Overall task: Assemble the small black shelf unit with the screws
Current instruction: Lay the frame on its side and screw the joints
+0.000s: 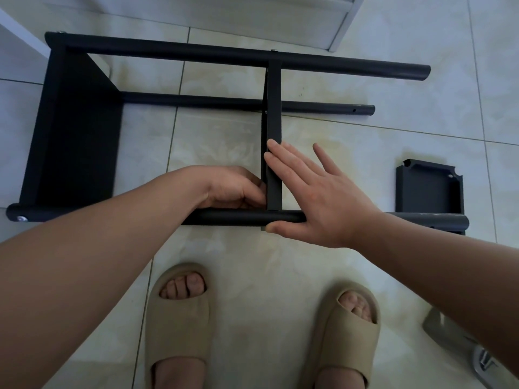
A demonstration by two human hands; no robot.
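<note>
The black shelf unit (pixel 75 127) lies on its side on the tiled floor, with round poles running left to right. A middle shelf panel (pixel 273 108) stands on edge between the poles. My left hand (pixel 233 189) curls its fingers round the near end of that panel, just above the front pole (pixel 238 217). My right hand (pixel 317 192) lies flat with straight fingers pressing the panel's right face, and its thumb touches the front pole. A loose black shelf tray (pixel 429 189) rests at the right end of the front pole. Silver screw heads show at the left pole ends.
Two feet in beige slippers (pixel 179 318) stand on the floor just below the frame. A grey and silver object (pixel 460 343) lies at the lower right, partly behind my right forearm. A white cabinet base (pixel 280 21) stands behind the shelf.
</note>
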